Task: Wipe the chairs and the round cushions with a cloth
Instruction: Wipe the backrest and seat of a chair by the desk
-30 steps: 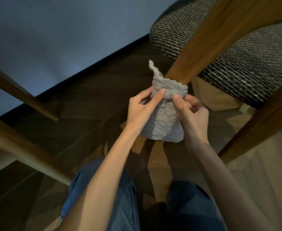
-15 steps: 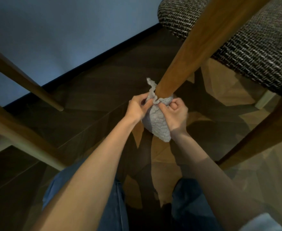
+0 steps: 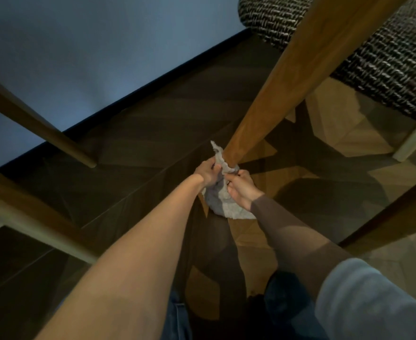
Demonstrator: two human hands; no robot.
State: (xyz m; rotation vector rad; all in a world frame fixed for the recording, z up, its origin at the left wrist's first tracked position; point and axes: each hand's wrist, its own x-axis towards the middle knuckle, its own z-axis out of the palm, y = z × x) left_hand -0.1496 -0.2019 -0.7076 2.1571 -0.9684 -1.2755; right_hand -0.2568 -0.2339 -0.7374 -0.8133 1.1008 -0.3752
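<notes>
The left hand (image 3: 207, 173) and right hand (image 3: 243, 190) both pinch one grey cloth (image 3: 226, 207) bunched around the foot of one wooden chair leg (image 3: 288, 69), near the parquet floor (image 3: 167, 133), below one woven round cushion (image 3: 386, 60).

Blue denim jeans (image 3: 177, 322) are worn on the legs. A pale grey sleeve (image 3: 373, 303) is seen bunched high on the right arm. The left hand (image 3: 208, 171) and right hand (image 3: 241, 190) are left bare, as are both forearms.
</notes>
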